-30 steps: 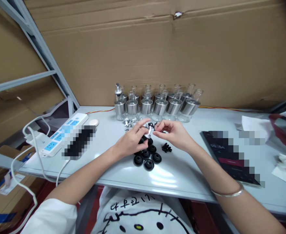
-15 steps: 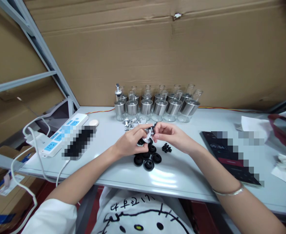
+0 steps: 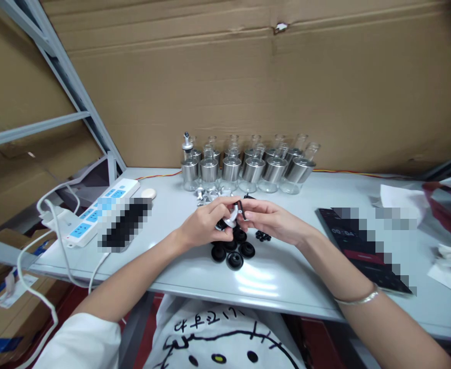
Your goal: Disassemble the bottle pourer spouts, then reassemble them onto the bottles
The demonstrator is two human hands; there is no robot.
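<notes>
My left hand [image 3: 210, 224] is closed round a silver spout piece [image 3: 232, 217]. Fingers of my right hand [image 3: 267, 218] pinch a small black part [image 3: 241, 209] against the spout's end. Below my hands, several round black stoppers [image 3: 235, 260] lie on the table. Beside my right hand is a cluster of tiny black pieces [image 3: 263, 235], partly covered by it. More silver pieces [image 3: 212, 195] lie just behind my left hand.
Two rows of glass bottles with metal bands [image 3: 231, 169] stand at the back; the leftmost front one [image 3: 189, 169] carries a spout. A power strip [image 3: 102, 212] and dark phone [image 3: 125, 223] are left; a larger phone [image 3: 358, 246], white paper [image 3: 402, 202] and cable are right.
The fingers of my right hand have shifted slightly and the black part between them now shows more, upright at the spout's end. My left hand has hardly moved.
</notes>
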